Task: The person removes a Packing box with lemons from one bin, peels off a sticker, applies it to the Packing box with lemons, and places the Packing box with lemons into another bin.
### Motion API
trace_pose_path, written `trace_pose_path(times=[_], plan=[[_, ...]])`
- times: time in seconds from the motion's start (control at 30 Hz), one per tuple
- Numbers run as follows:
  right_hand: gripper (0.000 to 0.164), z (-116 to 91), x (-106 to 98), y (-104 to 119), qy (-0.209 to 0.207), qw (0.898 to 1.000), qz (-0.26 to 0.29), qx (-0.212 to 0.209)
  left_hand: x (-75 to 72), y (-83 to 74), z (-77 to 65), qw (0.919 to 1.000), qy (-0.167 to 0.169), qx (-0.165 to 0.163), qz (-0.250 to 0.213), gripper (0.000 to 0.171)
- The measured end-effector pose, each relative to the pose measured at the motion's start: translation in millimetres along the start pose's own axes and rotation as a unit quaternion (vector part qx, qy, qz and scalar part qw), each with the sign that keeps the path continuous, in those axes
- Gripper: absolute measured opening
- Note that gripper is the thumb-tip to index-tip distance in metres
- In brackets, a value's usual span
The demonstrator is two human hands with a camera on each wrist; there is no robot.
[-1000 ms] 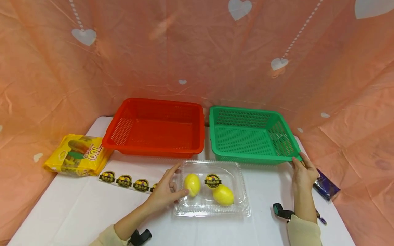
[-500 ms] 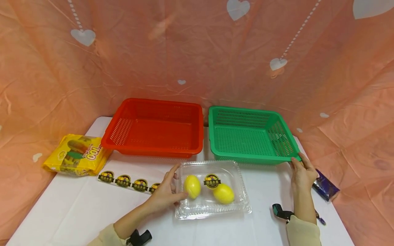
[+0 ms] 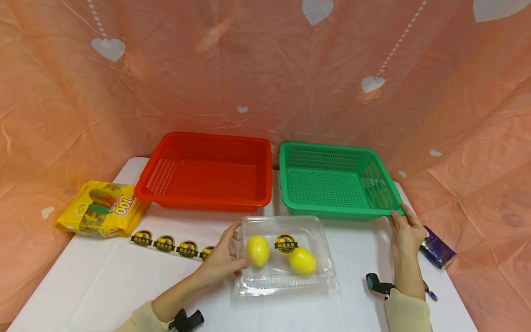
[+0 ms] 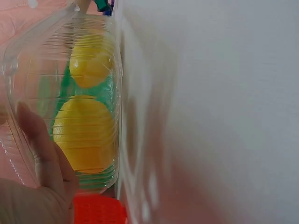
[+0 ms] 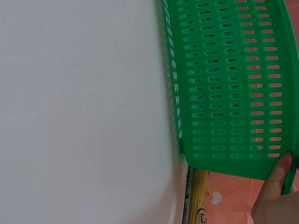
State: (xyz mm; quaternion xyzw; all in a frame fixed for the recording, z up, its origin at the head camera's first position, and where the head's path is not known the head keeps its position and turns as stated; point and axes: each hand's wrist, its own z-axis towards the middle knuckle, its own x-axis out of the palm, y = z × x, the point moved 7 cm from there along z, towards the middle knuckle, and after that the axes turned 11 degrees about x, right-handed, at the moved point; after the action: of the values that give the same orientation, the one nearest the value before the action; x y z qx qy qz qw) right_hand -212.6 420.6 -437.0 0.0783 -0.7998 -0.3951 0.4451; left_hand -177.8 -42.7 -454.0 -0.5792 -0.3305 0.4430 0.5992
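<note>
A clear plastic fruit box (image 3: 274,281), closed, with a round black-and-gold sticker (image 3: 286,244) on its lid, is near the middle of the table. Inside it lie two lemons, one at the left (image 3: 258,251) and one at the right (image 3: 303,261). My left hand (image 3: 221,263) grips the box's left side, thumb toward the near side. In the left wrist view the lemons (image 4: 86,135) show through the ribbed wall. My right hand (image 3: 408,233) pinches the near right rim corner of a green basket (image 3: 332,210); its slotted side (image 5: 224,93) fills much of the right wrist view.
A red basket (image 3: 207,203) stands left of the green one. A yellow packet (image 3: 101,210) and a strip of stickers (image 3: 163,243) lie at the left. Beyond my right hand is a dark purple packet (image 3: 437,249). A peach curtain (image 3: 240,69) hangs behind the white table (image 3: 83,281).
The near side of the fruit box has shifted slightly toward me, with my left hand still on it. The lemons have moved a little inside. My right hand stays on the green basket's corner.
</note>
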Motion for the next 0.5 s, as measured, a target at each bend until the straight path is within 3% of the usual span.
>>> trace_pose_path(times=[0.27, 0.37, 0.5], plan=[[0.033, -2, -1, 1, -0.003, 1.0, -0.003, 0.01, 5.3, -34.6, 1.7, 0.9983, 0.041, 0.033, -0.024, 0.099], [0.033, -1, 0, 1, 0.004, 1.0, 0.0, 0.012, 6.5, -50.7, 10.2, 0.9967, 0.054, 0.034, -0.05, 0.095], [0.032, -1, 1, 0, 0.006, 1.0, 0.004, 0.014, 5.0, -71.1, 27.9, 0.9952, 0.046, 0.038, -0.077, 0.091]])
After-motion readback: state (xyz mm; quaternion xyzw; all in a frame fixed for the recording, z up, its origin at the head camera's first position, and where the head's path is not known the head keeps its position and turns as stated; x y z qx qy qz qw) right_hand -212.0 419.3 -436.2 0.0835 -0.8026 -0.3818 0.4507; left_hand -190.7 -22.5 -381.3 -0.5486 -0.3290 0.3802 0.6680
